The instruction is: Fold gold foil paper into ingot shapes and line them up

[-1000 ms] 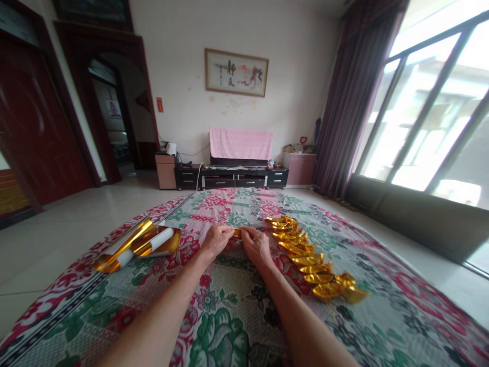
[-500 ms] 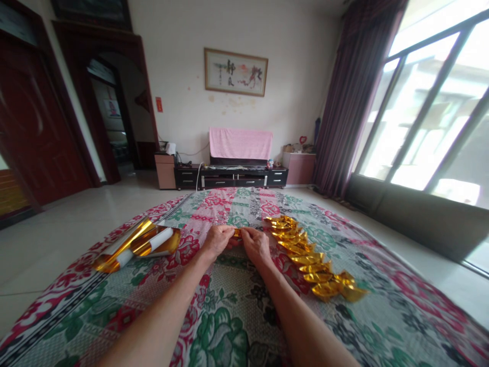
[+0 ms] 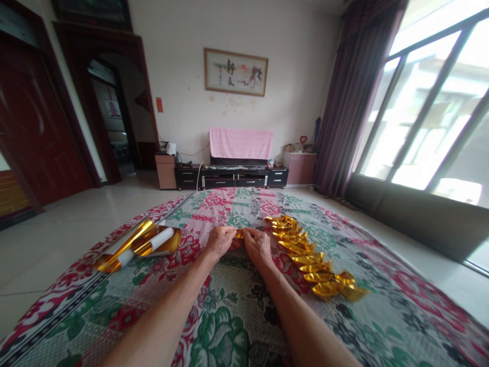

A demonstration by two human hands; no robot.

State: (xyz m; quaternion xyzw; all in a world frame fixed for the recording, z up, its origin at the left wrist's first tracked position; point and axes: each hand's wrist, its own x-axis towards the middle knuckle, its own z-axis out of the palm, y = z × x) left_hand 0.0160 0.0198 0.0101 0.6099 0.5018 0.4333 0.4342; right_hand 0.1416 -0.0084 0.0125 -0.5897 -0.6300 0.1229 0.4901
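Between my two hands is a small piece of gold foil paper (image 3: 239,234), mostly hidden by the fingers. My left hand (image 3: 221,241) pinches its left end, and my right hand (image 3: 257,242) pinches the right end. Both hands are closed and close together over the patterned cloth. To the right runs a row of several folded gold foil ingots (image 3: 301,248), the nearest ones lying beside my right forearm. Off to the left lie curled sheets of gold foil paper (image 3: 141,244) with white backs showing.
A flowered cloth (image 3: 217,331) in green, red and black covers the surface under my arms. Beyond it stand a low black cabinet (image 3: 219,182) and a screen draped with a pink towel (image 3: 241,142). A purple curtain (image 3: 344,102) hangs by the window at right.
My hands have barely shifted, and a little more gold shows between the fingers. The foil ingots and curled sheets stay where they were.
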